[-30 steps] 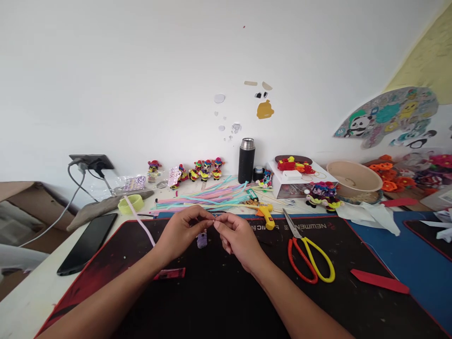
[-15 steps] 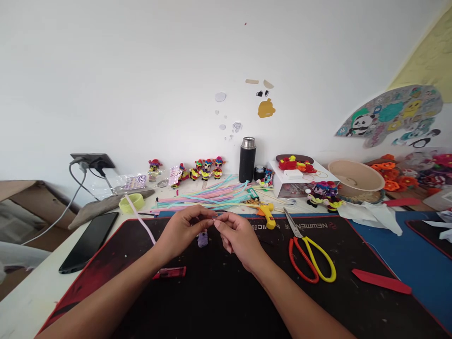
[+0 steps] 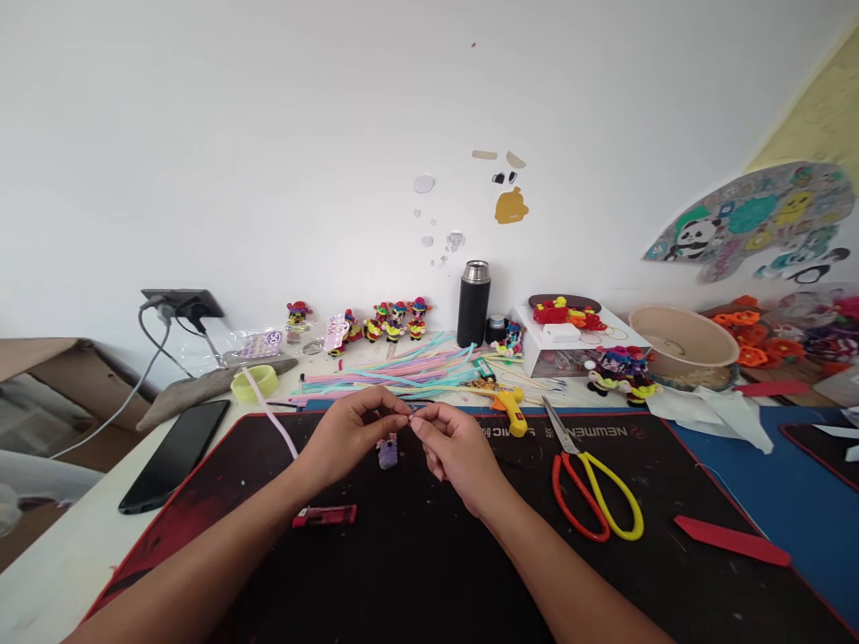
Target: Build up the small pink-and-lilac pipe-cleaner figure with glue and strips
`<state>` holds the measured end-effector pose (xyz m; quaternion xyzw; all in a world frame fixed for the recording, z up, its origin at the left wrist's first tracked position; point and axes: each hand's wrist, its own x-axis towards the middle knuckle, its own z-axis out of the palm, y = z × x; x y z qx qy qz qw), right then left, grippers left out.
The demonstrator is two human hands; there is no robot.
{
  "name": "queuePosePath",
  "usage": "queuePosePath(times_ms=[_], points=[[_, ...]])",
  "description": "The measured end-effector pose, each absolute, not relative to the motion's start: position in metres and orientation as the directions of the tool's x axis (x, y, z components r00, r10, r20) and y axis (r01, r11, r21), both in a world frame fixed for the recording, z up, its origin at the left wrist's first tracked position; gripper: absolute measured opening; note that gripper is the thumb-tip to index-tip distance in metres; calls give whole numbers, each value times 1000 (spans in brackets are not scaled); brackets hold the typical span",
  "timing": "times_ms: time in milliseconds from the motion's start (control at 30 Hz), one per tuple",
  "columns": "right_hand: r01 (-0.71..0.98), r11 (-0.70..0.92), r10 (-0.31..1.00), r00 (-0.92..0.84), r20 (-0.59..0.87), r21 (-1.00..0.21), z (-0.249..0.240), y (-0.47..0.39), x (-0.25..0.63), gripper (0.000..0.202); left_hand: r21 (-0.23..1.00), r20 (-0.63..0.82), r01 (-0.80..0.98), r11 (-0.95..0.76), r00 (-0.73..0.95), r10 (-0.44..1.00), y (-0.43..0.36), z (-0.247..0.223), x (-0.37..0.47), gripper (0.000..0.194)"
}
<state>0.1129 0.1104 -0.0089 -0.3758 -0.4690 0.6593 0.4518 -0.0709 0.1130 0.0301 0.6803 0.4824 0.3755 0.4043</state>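
- Above the black mat (image 3: 403, 572), the left hand (image 3: 349, 438) and right hand (image 3: 460, 456) meet, thumb and forefinger of each grip clamped on a tiny pinkish piece (image 3: 412, 417).
- Most of that piece is hidden by the fingertips; its shape and material are too small to tell.
- It is probably almost weightless and easily lost, so a fingertip pinch at its edges suits it better than a fuller hold.
- Just below the left fingers is a purple fuzzy piece (image 3: 387, 454); whether it hangs or lies on the mat, I cannot tell.
- Its pile looks soft and light, likely to squash under a hard squeeze; its sides seem the best place to take it, lightly.
- Behind the hands lie pastel fuzzy stems (image 3: 403, 374), likely bendy and not slippery; mid-length is a sensible hold, as the ends may be wiry.
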Motion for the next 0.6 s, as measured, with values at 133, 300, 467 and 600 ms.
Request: queuePosePath(times_ms=[133, 300, 467, 600], points=[[-210, -130, 948, -311, -60, -969, -10, 110, 112, 32, 913, 117, 353, -206, 257, 959, 114, 28, -71, 24], [-180, -115, 949, -311, -55, -977, -11, 110, 112, 33, 929, 77, 331, -168, 272, 959, 116, 26, -73, 28], [-165, -111, 948, -314, -55, -980, -10, 109, 112, 33, 941, 41, 312, -133, 286, 957, 117, 27, -75, 29], [-179, -115, 944, -327, -52, -977, -10, 109, 112, 34, 921, 77, 345, -180, 292, 953, 116, 29, -76, 26]])
